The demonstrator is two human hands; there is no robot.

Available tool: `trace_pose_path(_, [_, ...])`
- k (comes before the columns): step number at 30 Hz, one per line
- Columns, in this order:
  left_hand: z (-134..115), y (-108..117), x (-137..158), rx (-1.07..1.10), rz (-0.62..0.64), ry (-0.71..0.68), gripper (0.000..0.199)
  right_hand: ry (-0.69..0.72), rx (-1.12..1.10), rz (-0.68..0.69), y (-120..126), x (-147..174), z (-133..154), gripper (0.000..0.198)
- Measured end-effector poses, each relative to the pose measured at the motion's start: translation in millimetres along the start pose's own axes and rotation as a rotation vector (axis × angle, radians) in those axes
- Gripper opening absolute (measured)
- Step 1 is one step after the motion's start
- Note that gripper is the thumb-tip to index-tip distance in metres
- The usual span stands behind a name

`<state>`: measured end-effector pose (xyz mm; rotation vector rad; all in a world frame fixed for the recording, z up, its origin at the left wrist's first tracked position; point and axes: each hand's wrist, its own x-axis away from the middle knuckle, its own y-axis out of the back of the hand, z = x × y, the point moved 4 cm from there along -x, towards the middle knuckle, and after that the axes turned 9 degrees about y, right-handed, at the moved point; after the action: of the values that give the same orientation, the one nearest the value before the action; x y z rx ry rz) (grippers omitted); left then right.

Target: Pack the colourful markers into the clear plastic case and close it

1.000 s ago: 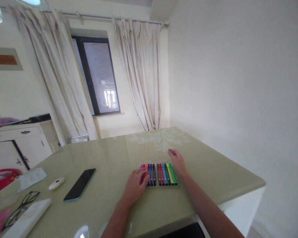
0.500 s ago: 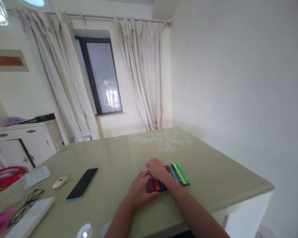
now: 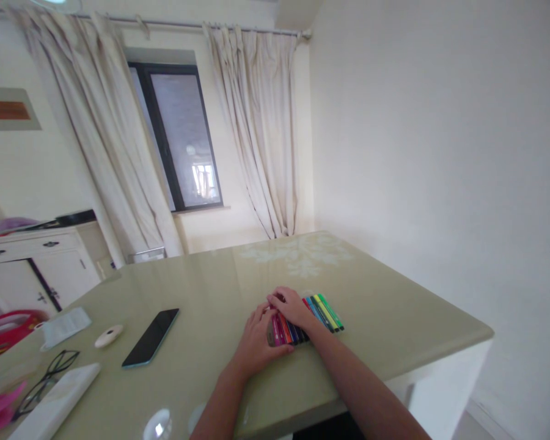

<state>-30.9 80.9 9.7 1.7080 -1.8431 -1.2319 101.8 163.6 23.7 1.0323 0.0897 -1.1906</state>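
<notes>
A row of colourful felt-tip pens (image 3: 324,313) lies side by side on the table, running from pink and red through dark blue to yellow and green. At the row's left end, my left hand (image 3: 257,341) curves round it, with the thumb along the near ends and the fingers at the far side. My right hand (image 3: 291,307) reaches across the middle of the row. Its bent fingers touch the far ends beside my left fingertips; what they pinch, if anything, is hidden. Both hands cover part of the pens.
On the left lie a phone (image 3: 151,338), a pale oval object (image 3: 109,336), glasses (image 3: 50,379), a long white object (image 3: 55,400) and a pale blue packet (image 3: 67,327). A red basket (image 3: 11,330) stands farther left. The table (image 3: 394,318) ends near a white wall.
The camera view has shifted slightly. Both hands remain at the left part of the row, and a little more of the pens shows between them.
</notes>
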Motion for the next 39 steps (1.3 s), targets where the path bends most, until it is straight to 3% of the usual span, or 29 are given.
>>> trace_pose_path(4, [5.2, -2.8, 0.7, 0.017, -0.004, -0.006, 0.09, 0.021, -0.068, -0.004, 2.8, 2.2, 5.1, 0.026])
trace_pose_path(12, [8.5, -5.3, -0.6, 0.03, 0.033, 0.021, 0.093, 0.074, 0.264, 0.147, -9.6, 4.0, 4.7, 0.04])
trace_pose_path(21, [0.8, 0.5, 0.8, 0.065, 0.026, 0.009, 0.091, 0.027, -0.098, 0.028, 2.3, 4.2, 7.7, 0.028])
trace_pose_path(28, [-3.2, 1.9, 0.3, 0.064, 0.038, -0.01, 0.093, -0.064, -0.243, -0.092, 9.1, 5.0, 5.0, 0.023])
trace_pose_path(33, [-8.5, 2.7, 2.6, 0.039, 0.088, -0.054, 0.081, -0.11, -0.334, -0.107, 8.3, 3.7, -1.0, 0.024])
trace_pose_path(39, [-11.1, 6.1, 3.9, 0.056, 0.039, -0.049, 0.055, -0.086, -0.293, -0.026, 2.5, 2.7, 0.7, 0.028])
